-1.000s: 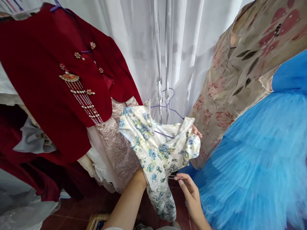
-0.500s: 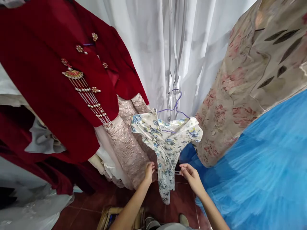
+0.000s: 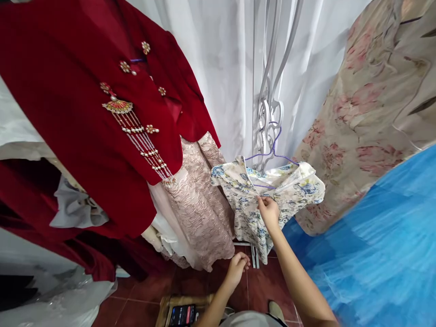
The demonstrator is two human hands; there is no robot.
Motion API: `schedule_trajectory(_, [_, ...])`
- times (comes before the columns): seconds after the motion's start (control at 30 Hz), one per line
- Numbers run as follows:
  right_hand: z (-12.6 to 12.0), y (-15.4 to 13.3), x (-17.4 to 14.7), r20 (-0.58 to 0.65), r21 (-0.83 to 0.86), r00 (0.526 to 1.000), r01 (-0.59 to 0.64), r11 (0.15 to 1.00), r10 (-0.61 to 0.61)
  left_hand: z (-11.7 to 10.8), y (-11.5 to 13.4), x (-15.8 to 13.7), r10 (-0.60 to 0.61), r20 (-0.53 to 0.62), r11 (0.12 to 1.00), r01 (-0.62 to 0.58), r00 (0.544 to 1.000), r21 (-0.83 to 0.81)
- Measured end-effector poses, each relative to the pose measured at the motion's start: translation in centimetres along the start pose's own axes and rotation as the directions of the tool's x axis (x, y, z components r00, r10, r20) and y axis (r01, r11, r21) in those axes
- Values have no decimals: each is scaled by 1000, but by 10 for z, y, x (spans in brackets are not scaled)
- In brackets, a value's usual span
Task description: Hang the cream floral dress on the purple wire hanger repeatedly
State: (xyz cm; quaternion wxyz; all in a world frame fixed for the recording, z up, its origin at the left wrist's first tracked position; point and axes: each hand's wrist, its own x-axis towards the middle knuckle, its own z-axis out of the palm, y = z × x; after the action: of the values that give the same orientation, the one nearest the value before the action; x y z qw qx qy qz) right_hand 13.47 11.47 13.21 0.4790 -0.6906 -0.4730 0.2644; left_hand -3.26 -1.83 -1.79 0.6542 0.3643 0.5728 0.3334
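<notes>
A short-sleeved white blouse (image 3: 245,213) with blue and green flowers hangs on a purple wire hanger (image 3: 273,147) in front of me. My right hand (image 3: 269,212) pinches the front of its V-neck between thumb and fingers. Below the blouse, to the left, my left hand (image 3: 238,267) hovers over the floor with loosely curled fingers and nothing in them. The blouse's lower end hangs between the two arms, and part of it is hidden behind my right hand and forearm.
On the left hang a dark red jacket (image 3: 143,150) with beaded ornaments and a pink brocade garment (image 3: 200,209). A beige floral garment (image 3: 361,131) and a blue tulle skirt (image 3: 381,254) fill the right. White metal rack bars (image 3: 272,72) stand behind. A phone (image 3: 183,315) lies low on a wooden stool.
My right hand has risen from beside the blouse's lower part to its neckline and taken hold there. The blouse front has lifted and spread. The view has shifted slightly left.
</notes>
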Motion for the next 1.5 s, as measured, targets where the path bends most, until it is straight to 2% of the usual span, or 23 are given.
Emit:
schedule_trajectory(0.1, [2, 3, 2, -35, -95, 999, -9, 995, 6, -3, 18, 4, 251, 40, 964, -253, 967, 78])
schedule_trajectory(0.2, [8, 5, 5, -123, -140, 992, -14, 990, -3, 2, 46, 8, 368, 112, 916, -381, 923, 130])
schedule_trajectory(0.33, [12, 8, 11, -175, -126, 981, 67, 990, -88, 21, 84, 3, 469, 176, 854, -495, 865, 160])
schedule_trajectory(0.47, [9, 11, 8, -135, -33, 980, 144, 989, -147, 40, 112, -13, 588, 130, 769, -601, 799, 219])
schedule_trajectory(0.53, [3, 14, 0, -67, 59, 983, 175, 983, -171, 45, 122, -17, 676, 56, 694, -660, 735, 287])
schedule_trajectory(0.6, [-8, 19, -13, 68, 190, 980, 172, 967, -188, 48, 128, -16, 748, 0, 619, -696, 664, 364])
schedule_trajectory(0.7, [-32, 24, -34, 304, 378, 933, 69, 923, -194, 54, 133, -11, 800, -31, 550, -711, 599, 439])
schedule_trajectory(0.77, [-50, 25, -46, 374, 437, 908, 5, 899, -187, 63, 133, -9, 812, -36, 532, -712, 583, 458])
schedule_trajectory(0.9, [-80, 24, -64, 375, 497, 911, -44, 867, -169, 90, 130, -14, 826, -59, 518, -714, 560, 470])
schedule_trajectory(1.1, [-102, 27, -80, 389, 568, 912, -127, 813, -129, 122, 119, -24, 836, -106, 519, -711, 539, 474])
schedule_trajectory(1.3, [-113, 20, -81, 382, 620, 920, -183, 763, -90, 137, 112, -32, 870, -126, 475, -740, 478, 476])
schedule_trajectory(1.5, [-114, -24, -62, 325, 663, 943, -173, 728, -72, 136, 118, -40, 906, -78, 399, -779, 416, 484])
